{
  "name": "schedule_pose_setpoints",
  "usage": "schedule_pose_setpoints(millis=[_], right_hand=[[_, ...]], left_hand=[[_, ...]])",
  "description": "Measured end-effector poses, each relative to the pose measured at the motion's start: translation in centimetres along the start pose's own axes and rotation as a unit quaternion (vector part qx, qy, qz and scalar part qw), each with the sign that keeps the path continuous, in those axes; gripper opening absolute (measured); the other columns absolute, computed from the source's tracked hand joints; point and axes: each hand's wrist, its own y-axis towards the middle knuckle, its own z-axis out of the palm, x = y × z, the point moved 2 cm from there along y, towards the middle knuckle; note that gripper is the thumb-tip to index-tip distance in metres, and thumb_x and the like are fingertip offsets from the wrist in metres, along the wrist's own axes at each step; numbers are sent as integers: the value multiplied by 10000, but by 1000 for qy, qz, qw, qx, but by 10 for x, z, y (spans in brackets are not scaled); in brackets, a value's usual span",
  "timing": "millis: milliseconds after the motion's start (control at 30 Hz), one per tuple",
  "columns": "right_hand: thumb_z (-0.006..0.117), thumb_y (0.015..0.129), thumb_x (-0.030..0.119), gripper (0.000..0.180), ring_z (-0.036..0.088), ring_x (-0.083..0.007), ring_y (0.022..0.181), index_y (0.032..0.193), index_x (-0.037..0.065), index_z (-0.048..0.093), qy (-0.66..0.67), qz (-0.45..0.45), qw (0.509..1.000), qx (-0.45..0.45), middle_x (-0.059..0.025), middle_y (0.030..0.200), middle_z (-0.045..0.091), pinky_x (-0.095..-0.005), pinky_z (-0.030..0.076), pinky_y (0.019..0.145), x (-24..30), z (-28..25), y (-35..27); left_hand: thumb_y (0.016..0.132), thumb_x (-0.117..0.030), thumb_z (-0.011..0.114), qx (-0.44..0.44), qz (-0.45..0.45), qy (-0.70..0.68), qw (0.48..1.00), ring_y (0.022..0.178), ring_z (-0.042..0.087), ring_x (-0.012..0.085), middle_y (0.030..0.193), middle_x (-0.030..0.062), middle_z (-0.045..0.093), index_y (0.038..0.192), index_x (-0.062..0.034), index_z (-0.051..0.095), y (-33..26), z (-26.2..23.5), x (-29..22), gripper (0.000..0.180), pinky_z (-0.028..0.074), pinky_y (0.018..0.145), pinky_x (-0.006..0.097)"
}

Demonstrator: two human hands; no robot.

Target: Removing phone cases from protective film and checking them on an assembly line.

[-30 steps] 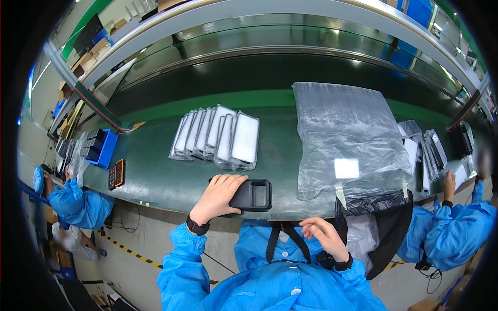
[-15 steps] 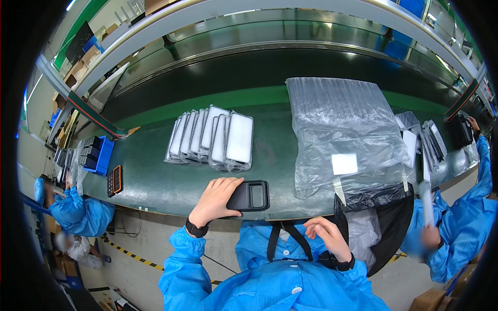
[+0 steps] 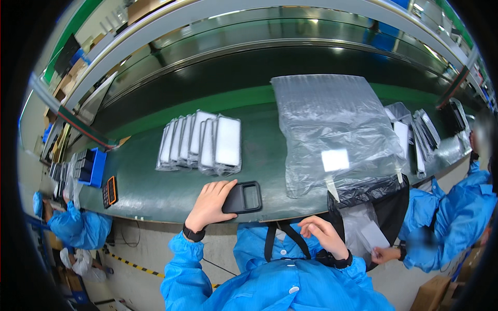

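At the bench's front edge lies a black phone case [image 3: 235, 203] with a large rectangular cut-out at its right end. My left hand [image 3: 210, 203] grips its left part, fingers over the far side and thumb along the near side. My right hand [image 3: 324, 236] hovers just off the edge, fingers loosely bent and apart from the case, with nothing visible in it. Beyond the case, several flat pieces with white faces and dark rims, in clear plastic sleeves [image 3: 228, 140], lean in an overlapping row.
A big translucent plastic bag [image 3: 332, 124] covers the bench's right part; a black bag [image 3: 397, 212] hangs below. There, a co-worker's hand [image 3: 386, 254] holds a white flat piece [image 3: 373, 236]. Leftward are an orange-rimmed calculator [image 3: 109, 192], blue bin [image 3: 97, 168] and another worker [image 3: 80, 225].
The co-worker on the right has brought a white flat piece down to the hanging bag. My left hand stays on the phone case; the whole view has shifted slightly.
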Motion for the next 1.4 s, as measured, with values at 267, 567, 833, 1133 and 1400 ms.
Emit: schedule_pose_setpoints(millis=[267, 567, 833, 1133, 1400], right_hand=[[451, 954, 181, 262, 545, -118, 797, 1079, -23, 559, -4, -13, 999, -40, -62, 877, 590, -259, 454, 744, 6, -13, -8], [468, 924, 111, 373, 566, -163, 854, 1274, 12, 385, 37, -123, 973, -193, -127, 1118, 506, -278, 483, 697, 12, -73, -12], [587, 888, 187, 514, 576, -151, 924, 1321, 44, 349, 279, -127, 918, -250, -85, 1135, 550, -303, 467, 760, 31, -138, 52], [450, 956, 350, 423, 567, -112, 754, 1141, -9, 575, 239, -69, 967, -64, -54, 831, 643, -243, 431, 638, 89, -92, 94], [384, 982, 322, 423, 576, -142, 923, 1109, -14, 608, 76, -116, 989, -44, -75, 1039, 640, -279, 441, 799, 131, -84, 88]], left_hand=[[515, -243, 799, 17, -14, 16, 1000, 1047, 483, 310, 1135, 127, 516, 1299, -54, 427, 2, -1, -1, 888, 369, 908, 387], [483, -232, 811, 30, -64, 27, 997, 1088, 467, 309, 1173, 125, 510, 1304, -44, 403, -9, -10, 24, 936, 312, 975, 440], [585, -278, 784, -73, 6, 80, 994, 1168, 409, 340, 1258, 143, 454, 1285, -34, 411, 1, -23, -36, 830, 246, 1018, 510], [756, 80, 444, -46, 174, -315, 932, 1215, 383, 391, 1285, 243, 402, 1267, 71, 387, 105, 77, -191, 514, 325, 1024, 409], [809, 15, 421, -20, -82, -348, 934, 1141, 452, 366, 1205, 276, 472, 1159, 64, 454, 205, 96, -149, 356, 384, 916, 410]])
